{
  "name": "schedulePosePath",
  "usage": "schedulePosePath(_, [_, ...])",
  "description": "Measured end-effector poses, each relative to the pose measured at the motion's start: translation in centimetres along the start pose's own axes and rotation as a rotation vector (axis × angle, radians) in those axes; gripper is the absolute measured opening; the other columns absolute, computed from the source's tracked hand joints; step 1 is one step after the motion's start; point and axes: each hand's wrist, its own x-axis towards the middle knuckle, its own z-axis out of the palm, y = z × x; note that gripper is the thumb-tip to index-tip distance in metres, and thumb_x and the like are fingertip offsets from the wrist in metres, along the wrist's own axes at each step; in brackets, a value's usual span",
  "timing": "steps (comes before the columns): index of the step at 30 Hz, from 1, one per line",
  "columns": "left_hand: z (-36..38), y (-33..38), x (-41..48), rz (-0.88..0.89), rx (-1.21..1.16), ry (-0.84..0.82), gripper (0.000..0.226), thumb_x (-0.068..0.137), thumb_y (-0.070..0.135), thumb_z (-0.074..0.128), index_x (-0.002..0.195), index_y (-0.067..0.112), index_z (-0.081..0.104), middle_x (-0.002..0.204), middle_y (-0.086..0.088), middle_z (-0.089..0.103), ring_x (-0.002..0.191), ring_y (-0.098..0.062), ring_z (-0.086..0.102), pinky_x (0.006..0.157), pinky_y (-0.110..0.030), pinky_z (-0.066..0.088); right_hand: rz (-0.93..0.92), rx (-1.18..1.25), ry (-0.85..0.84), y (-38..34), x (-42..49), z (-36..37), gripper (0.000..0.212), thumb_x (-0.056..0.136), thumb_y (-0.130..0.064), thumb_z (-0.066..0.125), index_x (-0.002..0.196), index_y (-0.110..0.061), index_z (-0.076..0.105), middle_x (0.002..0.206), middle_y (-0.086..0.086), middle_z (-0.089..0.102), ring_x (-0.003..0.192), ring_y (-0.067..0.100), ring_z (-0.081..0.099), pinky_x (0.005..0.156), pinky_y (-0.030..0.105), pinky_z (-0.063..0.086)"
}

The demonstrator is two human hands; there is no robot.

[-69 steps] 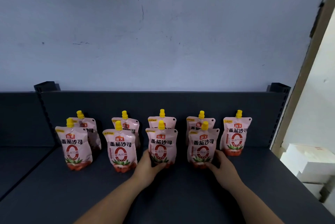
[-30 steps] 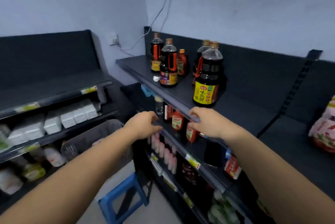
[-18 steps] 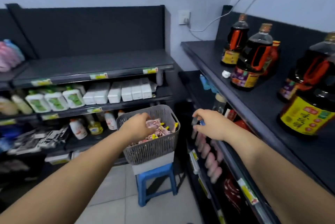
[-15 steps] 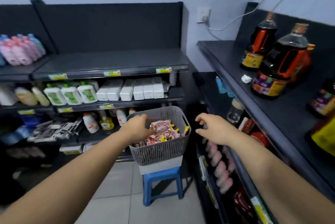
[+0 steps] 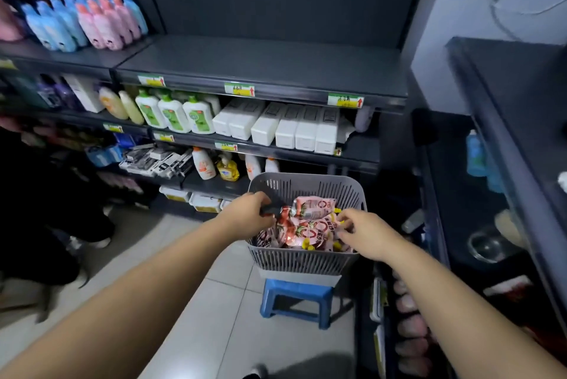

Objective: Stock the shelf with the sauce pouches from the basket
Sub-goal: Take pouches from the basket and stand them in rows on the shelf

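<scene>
A grey slotted basket [image 5: 300, 259] stands on a small blue stool [image 5: 296, 294] in the aisle. It holds several pink sauce pouches [image 5: 314, 229] with yellow caps, lying in a loose pile. My left hand [image 5: 250, 214] is inside the basket's left side, its fingers curled onto the edge of a reddish pouch. My right hand [image 5: 366, 233] rests on the right of the pile, fingers spread over the pouches. The dark shelf [image 5: 515, 77] at my right shows only its near corner; the pouches standing on it are out of view.
Ahead is a dark shelving unit [image 5: 264, 93] with green-label bottles [image 5: 173, 113], white boxes [image 5: 288, 128] and pink and blue bottles [image 5: 92, 21]. A person in dark clothes [image 5: 46, 225] crouches at the left. Pale tiled floor [image 5: 196, 317] lies below my arms.
I have turned left from the pouch shelf to the aisle. Both hands, which hovered near the basket half a second ago, have dropped into it onto the pouches.
</scene>
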Motion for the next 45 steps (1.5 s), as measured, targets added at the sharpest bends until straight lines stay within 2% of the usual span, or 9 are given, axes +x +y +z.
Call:
schedulePosePath(7, [1.3, -2.3, 6.2, 0.003, -0.01, -0.094, 0.053, 0.088, 0.039, 0.067, 0.133, 0.016, 0.053, 0.13, -0.009, 0.059, 0.114, -0.025, 0.058, 0.091, -0.032, 0.047, 0.055, 0.0, -0.112, 0.0, 6.7, 1.3, 0.026, 0.095, -0.027, 0.06, 0.121, -0.023, 0.058, 0.117, -0.002, 0.064, 0.099, 0.013, 0.061, 0.085, 0.028, 0.053])
schedulePosePath(12, [2.7, -4.2, 10.4, 0.046, -0.009, -0.219, 0.051, 0.088, 0.036, 0.064, 0.133, 0.017, 0.052, 0.129, -0.01, 0.058, 0.116, -0.027, 0.057, 0.097, -0.036, 0.048, 0.126, -0.004, -0.25, 0.3, 10.3, 5.4, 0.032, 0.094, -0.027, 0.063, 0.124, -0.018, 0.056, 0.107, -0.001, 0.062, 0.098, 0.018, 0.062, 0.089, 0.034, 0.053])
schedulePosePath(16, [4.2, -5.4, 13.0, 0.045, -0.02, -0.299, 0.05, 0.09, 0.034, 0.062, 0.136, 0.018, 0.051, 0.133, -0.01, 0.055, 0.12, -0.027, 0.056, 0.1, -0.034, 0.047, 0.153, 0.002, -0.351, 0.9, 12.4, 9.7, 0.048, 0.098, -0.019, 0.053, 0.144, -0.029, 0.042, 0.137, 0.002, 0.054, 0.108, 0.02, 0.063, 0.089, 0.035, 0.054])
schedulePosePath(18, [5.0, -5.7, 13.8, 0.035, -0.024, -0.333, 0.05, 0.09, 0.034, 0.062, 0.136, 0.019, 0.051, 0.134, -0.01, 0.055, 0.12, -0.027, 0.056, 0.099, -0.033, 0.047, 0.16, 0.01, -0.407, 1.3, 13.2, 11.1, 0.048, 0.101, -0.027, 0.047, 0.147, -0.036, 0.038, 0.143, -0.001, 0.049, 0.11, 0.02, 0.061, 0.09, 0.035, 0.053])
schedulePosePath(21, [6.1, -5.5, 14.6, 0.023, -0.056, -0.346, 0.049, 0.089, 0.033, 0.062, 0.135, 0.018, 0.053, 0.132, -0.01, 0.056, 0.117, -0.027, 0.057, 0.097, -0.031, 0.047, 0.152, -0.021, -0.474, 2.3, 14.0, 12.5, 0.04, 0.101, -0.045, 0.04, 0.136, -0.028, 0.051, 0.134, 0.004, 0.055, 0.116, 0.025, 0.056, 0.093, 0.034, 0.048])
schedulePosePath(24, [7.9, -4.5, 16.4, -0.023, -0.109, -0.365, 0.047, 0.09, 0.032, 0.062, 0.134, 0.018, 0.054, 0.132, -0.008, 0.056, 0.116, -0.025, 0.057, 0.093, -0.028, 0.045, 0.124, -0.003, -0.518, 4.2, 16.2, 13.2, 0.036, 0.097, -0.037, 0.05, 0.128, -0.02, 0.058, 0.124, 0.007, 0.057, 0.113, 0.026, 0.057, 0.089, 0.03, 0.047])
schedulePosePath(35, [10.2, -3.4, 16.1, -0.059, -0.18, -0.432, 0.04, 0.093, 0.03, 0.06, 0.131, 0.024, 0.054, 0.136, -0.003, 0.055, 0.115, -0.02, 0.058, 0.094, -0.032, 0.051, 0.136, 0.054, -0.414, 3.4, 15.6, 12.5, 0.022, 0.085, -0.009, 0.062, 0.103, -0.015, 0.073, 0.108, 0.004, 0.071, 0.101, 0.02, 0.064, 0.078, 0.024, 0.049])
schedulePosePath(39, [9.6, -3.4, 16.4, -0.069, -0.179, -0.461, 0.037, 0.094, 0.029, 0.059, 0.13, 0.022, 0.055, 0.136, -0.004, 0.057, 0.118, -0.022, 0.057, 0.098, -0.033, 0.049, 0.056, 0.103, -0.37, 2.6, 16.2, 10.0, 0.015, 0.088, -0.022, 0.067, 0.101, -0.022, 0.074, 0.095, -0.006, 0.068, 0.088, 0.012, 0.062, 0.068, 0.021, 0.045])
schedulePosePath(45, [9.4, -3.5, 16.3, -0.095, -0.219, -0.523, 0.05, 0.091, 0.008, 0.054, 0.138, 0.02, 0.048, 0.138, -0.011, 0.056, 0.123, -0.027, 0.055, 0.1, -0.035, 0.05, -0.067, -0.113, -0.421, 1.2, 18.1, 7.9, 0.024, 0.094, -0.023, 0.062, 0.118, -0.023, 0.067, 0.12, 0.003, 0.066, 0.105, 0.022, 0.062, 0.085, 0.035, 0.051])
